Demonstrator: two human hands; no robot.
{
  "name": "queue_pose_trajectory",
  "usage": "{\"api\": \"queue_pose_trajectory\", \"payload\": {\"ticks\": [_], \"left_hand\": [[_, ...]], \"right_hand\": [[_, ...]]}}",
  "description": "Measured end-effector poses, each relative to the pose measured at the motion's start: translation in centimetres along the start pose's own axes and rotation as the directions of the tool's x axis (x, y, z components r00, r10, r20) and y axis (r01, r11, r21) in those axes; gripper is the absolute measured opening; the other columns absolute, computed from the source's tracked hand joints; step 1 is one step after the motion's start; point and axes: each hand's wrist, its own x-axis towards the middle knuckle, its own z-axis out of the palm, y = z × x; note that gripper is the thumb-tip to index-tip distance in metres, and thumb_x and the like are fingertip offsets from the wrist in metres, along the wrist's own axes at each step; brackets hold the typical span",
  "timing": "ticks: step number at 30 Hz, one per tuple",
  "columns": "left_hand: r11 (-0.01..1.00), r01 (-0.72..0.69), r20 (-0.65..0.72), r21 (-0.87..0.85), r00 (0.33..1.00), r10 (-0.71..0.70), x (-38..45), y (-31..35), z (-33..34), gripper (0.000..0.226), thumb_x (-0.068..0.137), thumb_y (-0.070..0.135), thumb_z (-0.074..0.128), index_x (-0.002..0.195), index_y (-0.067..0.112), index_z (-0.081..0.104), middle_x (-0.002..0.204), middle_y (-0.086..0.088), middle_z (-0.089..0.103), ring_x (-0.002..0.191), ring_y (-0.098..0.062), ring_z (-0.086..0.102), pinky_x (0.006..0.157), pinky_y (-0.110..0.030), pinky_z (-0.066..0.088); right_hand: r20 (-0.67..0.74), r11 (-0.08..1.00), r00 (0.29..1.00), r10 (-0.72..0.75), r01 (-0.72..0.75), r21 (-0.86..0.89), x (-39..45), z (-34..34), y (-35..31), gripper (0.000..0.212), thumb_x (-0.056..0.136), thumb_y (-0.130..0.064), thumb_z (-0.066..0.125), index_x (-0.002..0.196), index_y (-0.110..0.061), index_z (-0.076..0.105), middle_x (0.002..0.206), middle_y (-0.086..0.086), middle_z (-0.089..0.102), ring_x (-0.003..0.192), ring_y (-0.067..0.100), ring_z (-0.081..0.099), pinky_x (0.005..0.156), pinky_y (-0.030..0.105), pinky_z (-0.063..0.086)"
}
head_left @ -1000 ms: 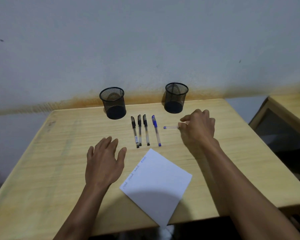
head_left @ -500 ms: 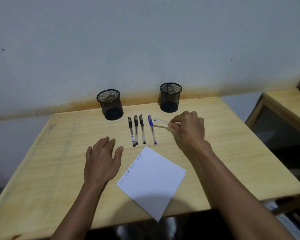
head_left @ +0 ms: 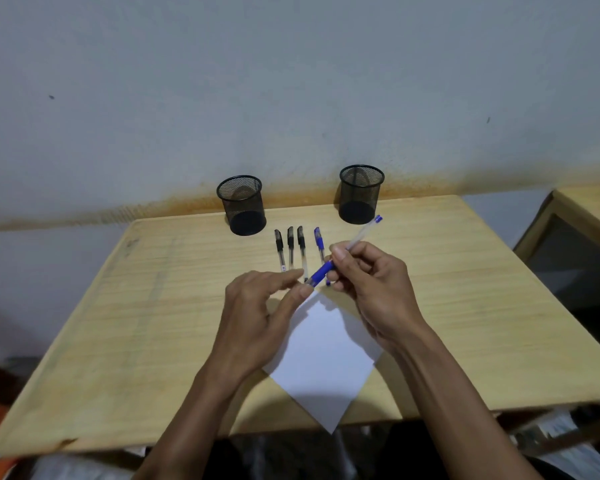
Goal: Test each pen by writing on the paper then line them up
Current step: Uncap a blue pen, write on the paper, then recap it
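Both hands meet above the near end of the pen row, over the wooden table (head_left: 465, 306). On the right, the right hand (head_left: 371, 282) is curled around a blue pen (head_left: 343, 252), with thumb and fingers closed on the clear barrel just above the blue cap, so the pen slants from lower left to upper right; its blue end plug pokes up in front of the right mesh cup (head_left: 361, 194). Opposite it, the left hand (head_left: 257, 313) is raised off the table with its fingers loosely bent, and its thumb and forefinger come together at the tip of the blue cap, touching or very nearly touching it; whether they grip the cap firmly cannot be told. Beyond the hands, four capped pens lie side by side on the table, caps pointing toward the wall: three black pens (head_left: 290, 249) close together, and a second blue pen (head_left: 318, 242) just to their right, its lower part hidden behind the held pen and the right hand. Under the hands lies the white paper (head_left: 323, 358), turned so a corner points toward the person and overhangs the table's near edge; its far corner is covered by the hands. At the back of the table stands the left mesh cup (head_left: 242, 204), well apart from the right one, both near the stained wall (head_left: 291, 81).
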Motion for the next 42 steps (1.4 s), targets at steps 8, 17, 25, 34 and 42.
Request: {"api": "queue_pose_trajectory", "payload": {"ticks": [8, 17, 25, 34, 42], "left_hand": [[0.998, -0.012, -0.049, 0.068, 0.999, 0.015, -0.5, 0.5, 0.0, 0.031, 0.089, 0.038, 0.059, 0.097, 0.016, 0.079, 0.085, 0.008, 0.074, 0.075, -0.008, 0.060, 0.071, -0.036, 0.051], [0.991, 0.129, -0.015, 0.021, 0.992, -0.129, -0.3, 0.7, -2.0, 0.010, 0.089, 0.012, 0.073, 0.086, 0.018, 0.081, 0.068, 0.014, 0.069, 0.059, 0.007, 0.055, 0.055, -0.006, 0.035], [0.902, 0.417, -0.087, 0.111, 0.908, -0.409, -2.0, -5.5, -5.4, 0.008, 0.088, 0.022, 0.072, 0.090, 0.029, 0.076, 0.065, 0.015, 0.070, 0.068, -0.002, 0.066, 0.059, -0.009, 0.042], [0.828, 0.311, -0.114, 0.466, 0.949, -0.293, -2.4, -9.4, -4.4, 0.015, 0.092, 0.028, 0.068, 0.081, 0.020, 0.073, 0.089, 0.006, 0.070, 0.087, -0.030, 0.065, 0.070, -0.039, 0.047], [0.914, 0.148, -0.174, 0.378, 0.981, -0.087, -3.6, -7.9, -2.3, 0.038, 0.087, 0.037, 0.067, 0.118, 0.015, 0.071, 0.120, -0.004, 0.069, 0.112, -0.027, 0.060, 0.098, -0.048, 0.045]], "right_hand": [[0.006, 0.988, 0.999, -0.052, 0.052, -0.147, -0.9, 0.8, 0.5, 0.009, 0.095, -0.019, 0.070, 0.091, -0.012, 0.075, 0.070, -0.003, 0.070, 0.067, 0.009, 0.065, 0.066, 0.025, 0.053], [0.044, 0.998, 0.998, -0.045, 0.047, -0.041, 0.4, 1.7, 0.2, 0.012, 0.096, -0.008, 0.066, 0.086, -0.008, 0.073, 0.061, -0.001, 0.064, 0.054, 0.005, 0.057, 0.059, 0.016, 0.050], [-0.101, 0.995, 0.995, 0.002, 0.009, 0.104, 3.6, -0.8, -1.9, 0.015, 0.104, -0.013, 0.055, 0.092, -0.008, 0.062, 0.072, 0.011, 0.070, 0.055, 0.012, 0.065, 0.053, 0.020, 0.055], [-0.018, 0.970, 0.999, 0.039, -0.042, -0.239, -0.5, 0.3, 2.3, 0.014, 0.087, 0.002, 0.075, 0.088, 0.004, 0.062, 0.066, 0.002, 0.070, 0.064, 0.015, 0.074, 0.057, 0.026, 0.059], [0.049, 0.974, 0.986, 0.162, -0.152, -0.169, 0.2, 0.1, 3.4, 0.013, 0.084, 0.018, 0.068, 0.087, 0.008, 0.061, 0.069, 0.014, 0.068, 0.068, 0.029, 0.066, 0.068, 0.041, 0.054]]}}
